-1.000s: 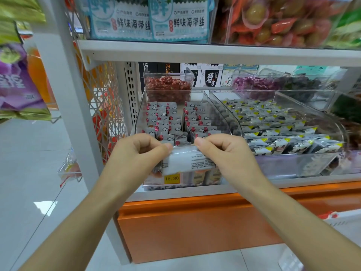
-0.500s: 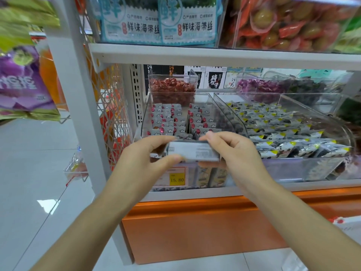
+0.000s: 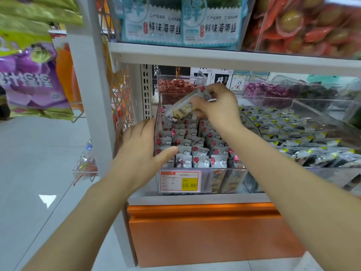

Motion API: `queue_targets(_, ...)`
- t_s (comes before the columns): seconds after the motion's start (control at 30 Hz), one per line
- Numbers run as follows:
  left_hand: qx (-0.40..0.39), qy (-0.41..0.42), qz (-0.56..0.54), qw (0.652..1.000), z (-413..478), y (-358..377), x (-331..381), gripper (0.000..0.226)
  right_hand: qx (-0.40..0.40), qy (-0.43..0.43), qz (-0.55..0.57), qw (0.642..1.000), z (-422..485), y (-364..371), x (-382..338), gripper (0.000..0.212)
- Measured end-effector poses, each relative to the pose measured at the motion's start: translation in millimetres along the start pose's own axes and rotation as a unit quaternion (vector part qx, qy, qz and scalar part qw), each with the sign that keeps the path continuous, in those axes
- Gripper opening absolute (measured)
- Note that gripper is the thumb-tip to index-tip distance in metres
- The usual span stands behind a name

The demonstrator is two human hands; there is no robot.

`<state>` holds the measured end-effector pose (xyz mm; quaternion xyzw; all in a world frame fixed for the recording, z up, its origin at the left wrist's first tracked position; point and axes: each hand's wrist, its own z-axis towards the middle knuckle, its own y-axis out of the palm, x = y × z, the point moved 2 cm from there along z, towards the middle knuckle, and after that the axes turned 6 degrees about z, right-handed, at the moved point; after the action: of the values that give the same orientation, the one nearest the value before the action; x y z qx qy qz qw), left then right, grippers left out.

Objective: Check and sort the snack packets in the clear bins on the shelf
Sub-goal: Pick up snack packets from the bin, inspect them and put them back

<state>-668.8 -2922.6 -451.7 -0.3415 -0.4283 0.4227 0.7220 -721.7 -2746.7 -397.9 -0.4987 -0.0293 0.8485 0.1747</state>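
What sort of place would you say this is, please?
Most likely a shop's snack aisle: a price tag reading 15.80 fronts a clear bin of packets, under an upper shelf of packaged food.

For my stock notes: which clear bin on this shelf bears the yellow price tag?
The front-left bin of red-and-white packets: the 15.80 tag sits on its front. The neighbouring bin of yellow-cornered packets shows none.

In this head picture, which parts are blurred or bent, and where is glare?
Head view: the purple hanging bag and the small white snack packet in the right hand are smeared by blur; the yellow price tag reads sharply; the white shelf post leans, likely wide-angle distortion; a bright glare patch lies on the grey floor.
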Motion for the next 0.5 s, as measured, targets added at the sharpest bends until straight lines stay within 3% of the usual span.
queue_targets(0.13, -0.041, -0.001, -0.013, 0.999, 1.0, 8.6, -2.7, 0.092, -0.11, -0.098, -0.201, 0.969, 17.1, 37.3, 6.5, 0.017)
queue_targets(0.3, -0.054, 0.0, -0.043, 0.998, 1.4, 9.8, -3.8, 0.089, -0.208, -0.096, -0.296, 0.927, 25.3, 60.9, 22.0, 0.019)
queue_targets(0.43, -0.059, 0.001, -0.055, 0.997, 0.9, 9.8, -4.4, 0.088, -0.315, -0.114, -0.424, 0.841, 24.4, 68.0, 29.8, 0.035)
queue_targets(0.5, -0.064, 0.0, -0.059, 0.996, 0.4, 10.2, -4.5, 0.088, -0.345, -0.085, -0.408, 0.841, 27.0, 67.4, 30.4, 0.039)
